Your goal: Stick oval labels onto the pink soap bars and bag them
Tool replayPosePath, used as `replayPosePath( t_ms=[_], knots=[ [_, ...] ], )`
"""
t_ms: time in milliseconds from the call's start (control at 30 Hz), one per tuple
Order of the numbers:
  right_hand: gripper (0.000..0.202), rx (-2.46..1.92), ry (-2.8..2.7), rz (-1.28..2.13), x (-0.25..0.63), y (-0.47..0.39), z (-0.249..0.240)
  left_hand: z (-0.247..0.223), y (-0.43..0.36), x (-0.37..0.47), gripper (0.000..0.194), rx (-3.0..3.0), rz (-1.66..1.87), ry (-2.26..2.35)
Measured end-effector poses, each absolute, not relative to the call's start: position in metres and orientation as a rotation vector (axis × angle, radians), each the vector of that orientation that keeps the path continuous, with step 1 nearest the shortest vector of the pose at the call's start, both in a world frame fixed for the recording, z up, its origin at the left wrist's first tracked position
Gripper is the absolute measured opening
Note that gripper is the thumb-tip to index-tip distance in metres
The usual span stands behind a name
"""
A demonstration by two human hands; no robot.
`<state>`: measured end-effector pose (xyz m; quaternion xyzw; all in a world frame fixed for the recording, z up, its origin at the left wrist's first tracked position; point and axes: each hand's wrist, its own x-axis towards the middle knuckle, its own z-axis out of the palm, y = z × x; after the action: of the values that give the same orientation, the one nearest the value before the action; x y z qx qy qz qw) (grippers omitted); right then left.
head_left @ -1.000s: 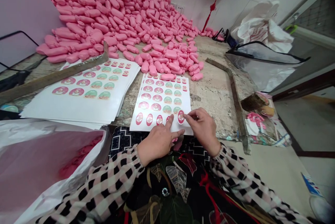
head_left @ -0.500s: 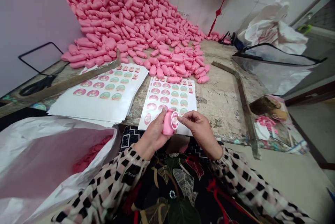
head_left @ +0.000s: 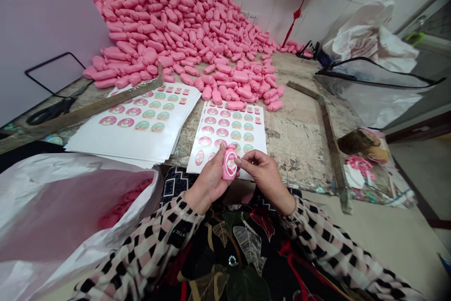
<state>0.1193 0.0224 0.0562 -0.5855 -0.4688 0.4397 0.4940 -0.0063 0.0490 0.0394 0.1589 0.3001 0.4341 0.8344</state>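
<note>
In the head view, the oval label, which half a second ago stood askew off the pink bottle, now faces up along its front, so it seems nearly laid on. The left hand grasps the bottle over the table's near edge, while the right hand's fingertips touch the label's right side, pinching or pressing, I cannot tell which. The bottle looks smooth, plump and roughly upright, its label red with a white rim.
</note>
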Motion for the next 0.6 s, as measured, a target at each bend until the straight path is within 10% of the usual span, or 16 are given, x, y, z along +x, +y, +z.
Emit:
replayPosePath(
  t_ms=[600],
  knots=[
    [0.029,-1.780,-1.638,0.465,0.128,0.015,0.063,0.040,0.047,-0.006,0.046,0.339,0.932,0.608]
  ],
)
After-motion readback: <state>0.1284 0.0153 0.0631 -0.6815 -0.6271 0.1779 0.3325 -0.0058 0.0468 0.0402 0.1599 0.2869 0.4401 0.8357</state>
